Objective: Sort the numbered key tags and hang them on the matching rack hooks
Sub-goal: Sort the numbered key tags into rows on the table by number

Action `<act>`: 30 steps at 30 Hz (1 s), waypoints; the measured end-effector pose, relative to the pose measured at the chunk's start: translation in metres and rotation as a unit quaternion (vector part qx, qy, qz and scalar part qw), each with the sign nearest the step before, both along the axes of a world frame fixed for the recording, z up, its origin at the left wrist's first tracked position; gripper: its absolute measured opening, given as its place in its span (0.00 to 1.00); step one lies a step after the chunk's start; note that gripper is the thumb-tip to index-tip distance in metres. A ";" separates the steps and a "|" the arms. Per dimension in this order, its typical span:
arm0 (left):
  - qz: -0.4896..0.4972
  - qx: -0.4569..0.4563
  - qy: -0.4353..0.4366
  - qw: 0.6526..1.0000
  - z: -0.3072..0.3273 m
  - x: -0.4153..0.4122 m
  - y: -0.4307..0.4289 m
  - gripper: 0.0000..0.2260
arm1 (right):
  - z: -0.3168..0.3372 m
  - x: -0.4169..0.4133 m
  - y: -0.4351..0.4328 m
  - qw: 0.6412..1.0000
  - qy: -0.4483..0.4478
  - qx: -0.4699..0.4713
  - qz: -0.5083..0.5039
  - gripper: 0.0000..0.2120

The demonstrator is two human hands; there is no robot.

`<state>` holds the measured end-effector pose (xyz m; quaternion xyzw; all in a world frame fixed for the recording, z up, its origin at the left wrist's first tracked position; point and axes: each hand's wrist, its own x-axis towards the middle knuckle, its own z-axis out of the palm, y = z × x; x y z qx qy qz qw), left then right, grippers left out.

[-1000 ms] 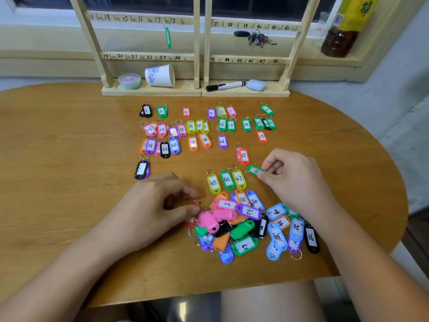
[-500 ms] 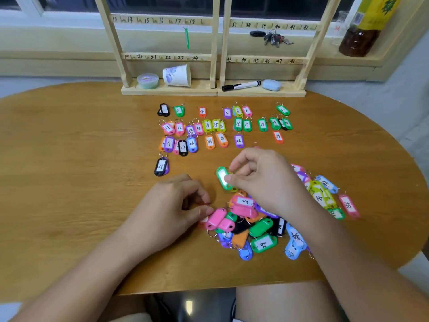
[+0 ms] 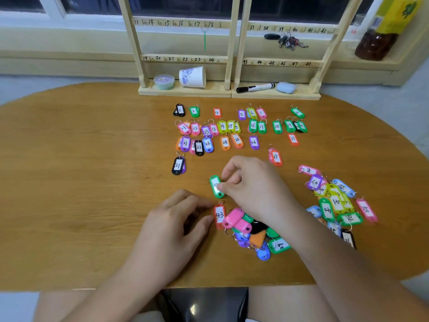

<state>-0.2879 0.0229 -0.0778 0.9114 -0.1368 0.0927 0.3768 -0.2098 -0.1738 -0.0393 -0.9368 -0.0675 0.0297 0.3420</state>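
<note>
The oval wooden table (image 3: 81,170) carried a twin-frame wooden rack (image 3: 209,91) at its far edge, with numbered hook rails reading 14–18, 19–24, 37–42 and 43–48. One green tag (image 3: 205,41) hung from the hook marked 18. In front of the rack, sorted key tags (image 3: 236,127) lay in rows by number, from 1 at the far left to 37 nearer the person. An unsorted pile (image 3: 250,231) lay near the table's front edge, and a second loose cluster (image 3: 334,201) lay well apart to its right. The right hand (image 3: 253,187) reached across the near pile and pinched a green key tag (image 3: 216,186) between thumb and curled fingers, just beyond that pile; its number was not legible. The left hand (image 3: 176,221) rested on the table with fingers curled, thumb tip touching the edge of the red tag 43 (image 3: 219,216), which lay flat; whether it grasped the tag could not be determined.
</note>
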 end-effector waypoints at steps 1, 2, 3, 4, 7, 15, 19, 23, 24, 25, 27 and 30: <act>0.001 0.001 -0.001 1.000 0.000 0.000 0.000 0.11 | -0.001 0.001 0.003 1.000 -0.003 -0.007 0.003 0.09; 0.001 0.002 -0.002 1.000 0.000 -0.001 0.000 0.10 | -0.002 0.002 0.005 1.000 -0.006 -0.015 0.004 0.09; 0.000 0.006 -0.002 1.000 0.000 -0.002 0.000 0.10 | -0.003 0.003 0.006 1.000 -0.011 -0.022 0.003 0.09; 0.000 0.012 -0.002 1.000 -0.002 -0.002 0.001 0.09 | -0.004 0.004 0.007 0.999 -0.016 -0.028 0.002 0.10; 0.001 0.031 -0.001 1.000 -0.005 -0.005 0.002 0.09 | -0.006 0.005 0.008 0.999 -0.018 -0.041 0.000 0.09; 0.005 0.027 0.001 1.000 -0.005 -0.003 0.000 0.09 | -0.006 0.004 0.009 0.999 -0.030 -0.044 0.008 0.10; 0.015 0.015 0.006 1.000 -0.003 -0.004 0.000 0.11 | 0.001 -0.001 -0.009 0.998 -0.060 -0.008 -0.004 0.06; -0.023 0.053 -0.004 0.998 0.001 -0.001 -0.004 0.15 | 0.003 -0.017 -0.033 0.993 -0.062 -0.047 0.092 0.03; -0.036 0.067 -0.010 0.997 0.001 -0.001 -0.004 0.16 | 0.002 -0.022 -0.037 0.989 -0.062 -0.067 0.117 0.02; -0.045 0.077 -0.019 0.996 0.000 -0.002 -0.004 0.16 | 0.000 -0.027 -0.041 0.985 -0.064 -0.079 0.136 0.01; -0.048 0.093 -0.038 0.994 -0.004 -0.004 -0.003 0.14 | -0.006 -0.034 -0.044 0.982 -0.067 -0.078 0.161 0.03; -0.034 0.106 -0.059 0.992 -0.006 -0.005 0.003 0.12 | -0.011 -0.039 -0.046 0.982 -0.061 -0.064 0.165 0.07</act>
